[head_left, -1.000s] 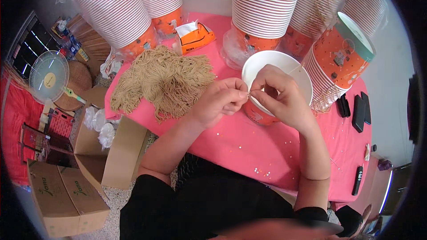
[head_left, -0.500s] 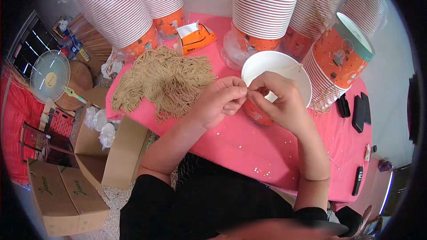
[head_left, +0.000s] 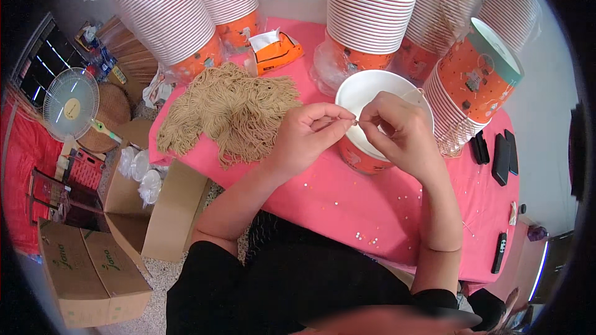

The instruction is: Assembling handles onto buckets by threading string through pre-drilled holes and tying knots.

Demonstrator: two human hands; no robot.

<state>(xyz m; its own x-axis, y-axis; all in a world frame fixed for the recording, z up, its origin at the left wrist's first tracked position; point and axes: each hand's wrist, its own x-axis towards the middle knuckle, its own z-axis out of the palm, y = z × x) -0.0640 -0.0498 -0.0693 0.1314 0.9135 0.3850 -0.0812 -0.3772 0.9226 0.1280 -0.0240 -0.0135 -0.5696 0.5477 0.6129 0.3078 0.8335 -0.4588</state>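
Basically, tiny pale piece (head_left: 356,122) sits right at the fingertips, between the two hands; too small to identify. Left hand (head_left: 313,133): thumb and index in a narrow pinch on it. Right hand (head_left: 398,127): thumb and index curled in close from the other side; can't tell if they grip it or a thread too fine to see.

Just beyond and partly under the right hand: orange-sided bucket (head_left: 360,160), white inside. Left of the left hand, near: heap of tan cord (head_left: 233,111). Right of the right hand: stacked buckets (head_left: 481,77) with loose strands (head_left: 454,141) by their base. Nearer the body than both hands: small dots (head_left: 366,237) scattered on the pink cloth (head_left: 298,211).

Risk, my read: fingertips hide the piece and the hold is tiny, so a slip could drop it into the bucket or lose it among the dots.
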